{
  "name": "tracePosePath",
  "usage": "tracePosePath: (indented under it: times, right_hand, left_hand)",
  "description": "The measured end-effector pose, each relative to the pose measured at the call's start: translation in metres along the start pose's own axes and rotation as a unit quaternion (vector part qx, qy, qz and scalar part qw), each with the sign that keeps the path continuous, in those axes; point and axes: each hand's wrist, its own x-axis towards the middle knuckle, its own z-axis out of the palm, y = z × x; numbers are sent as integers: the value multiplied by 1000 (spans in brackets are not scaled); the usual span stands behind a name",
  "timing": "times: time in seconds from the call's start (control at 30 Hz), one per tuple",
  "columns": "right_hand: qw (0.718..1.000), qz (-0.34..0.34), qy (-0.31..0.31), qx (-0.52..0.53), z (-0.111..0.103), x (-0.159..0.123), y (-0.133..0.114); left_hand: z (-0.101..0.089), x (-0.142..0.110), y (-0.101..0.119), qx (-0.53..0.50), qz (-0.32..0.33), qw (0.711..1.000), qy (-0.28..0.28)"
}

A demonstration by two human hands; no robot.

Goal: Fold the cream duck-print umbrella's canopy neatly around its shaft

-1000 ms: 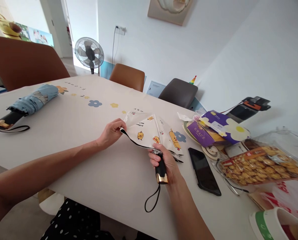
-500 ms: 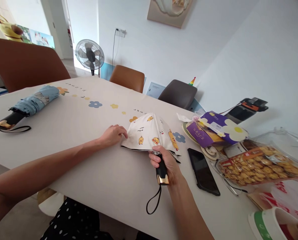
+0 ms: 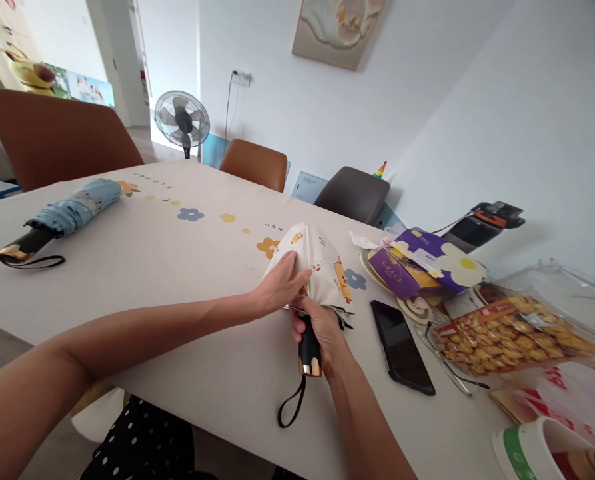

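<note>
A white folding umbrella [image 3: 327, 273] with cartoon chick prints lies over the table, its canopy gathered but loose. My right hand [image 3: 322, 327] is wrapped around the top of its black handle, which has a gold end and a wrist strap hanging down. My left hand [image 3: 282, 283] lies flat against the canopy's left side, fingers stretched out and pointing up and right. Its fingertips touch the fabric near the middle fold. Part of the canopy is hidden under that hand. A folded light blue umbrella [image 3: 77, 205] rests at the far left of the table.
Right of the umbrella lies a black phone [image 3: 402, 348], with eyeglasses [image 3: 450, 363] beside it. Farther right are a purple box [image 3: 422, 263], a pack of cookies [image 3: 514, 333] and a white-and-green cup [image 3: 514, 447]. Chairs and a fan [image 3: 182, 120] stand beyond the table [image 3: 187, 360].
My left hand has moved right from the canopy's left edge onto its middle, flattening out and folding the fabric inward. The canopy looks narrower. My right hand still grips the handle, shifted slightly left.
</note>
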Motion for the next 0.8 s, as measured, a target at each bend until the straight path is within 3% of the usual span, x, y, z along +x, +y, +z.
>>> tracePosePath:
  times: [0.1,0.17,0.3,0.43,0.6,0.8]
  right_hand:
    - [1000,-12,13,3,6,-5,-2]
    - [1000,-17,5,7,9,-9,-3]
    - [998,9,-52,-18,8,-12,-1]
    - [994,31,-99,-19,3,-8,5]
    - [997,-5,-69,33,8,-2,9]
    - [991,6,-120,64,13,-3,9]
  left_hand:
    - [5,13,2,-64,-48,997,17]
    - [3,21,4,-153,-92,984,-2]
    - [-6,33,2,-322,-173,929,-56]
    - [-12,39,-2,-406,-227,884,-41]
    - [-13,40,-2,-416,-205,885,23]
    - [-19,40,4,-428,-208,878,-57]
